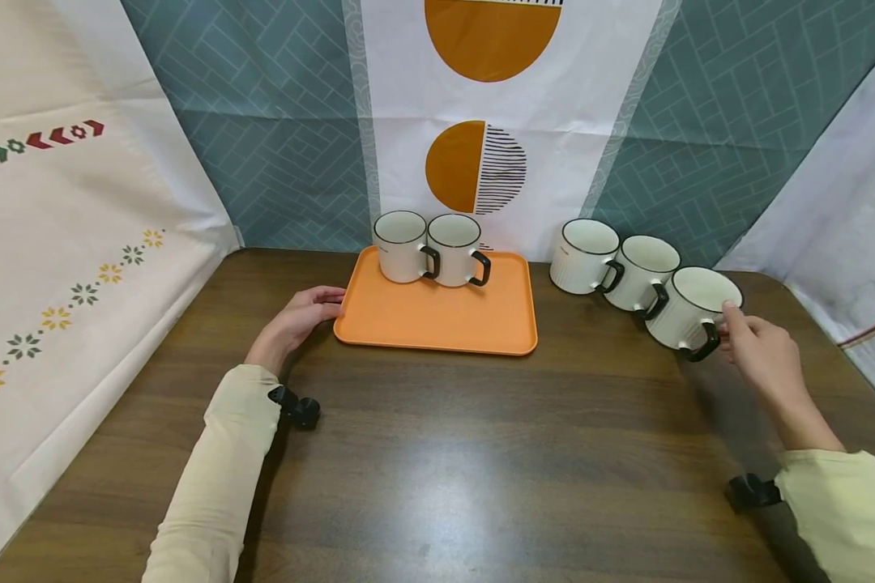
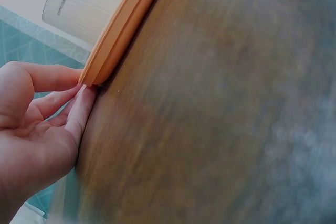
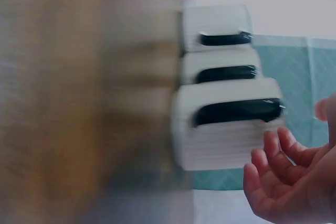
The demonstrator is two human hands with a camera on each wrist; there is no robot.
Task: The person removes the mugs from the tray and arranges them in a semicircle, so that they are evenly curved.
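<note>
An orange tray (image 1: 437, 328) lies on the table, with two white black-rimmed mugs, a left mug (image 1: 399, 255) and a right mug (image 1: 454, 259), upright near its back edge. At the tray's left edge, my left hand (image 1: 302, 320) pinches the rim; the left wrist view shows fingers above and below the tray corner (image 2: 118, 40). Three similar mugs stand in a slanting row at the right: a far one (image 1: 582, 259), a middle one (image 1: 638, 279) and the nearest mug (image 1: 689, 312). My right hand (image 1: 766, 356) is beside the nearest mug, fingers loosely bent and thumb apart.
The brown wooden table (image 1: 423, 437) extends in front of the tray. A teal and white patterned cloth (image 1: 284, 146) hangs behind, and white cloths border both sides. Black wrist cameras (image 1: 299, 409) are worn on both sleeves.
</note>
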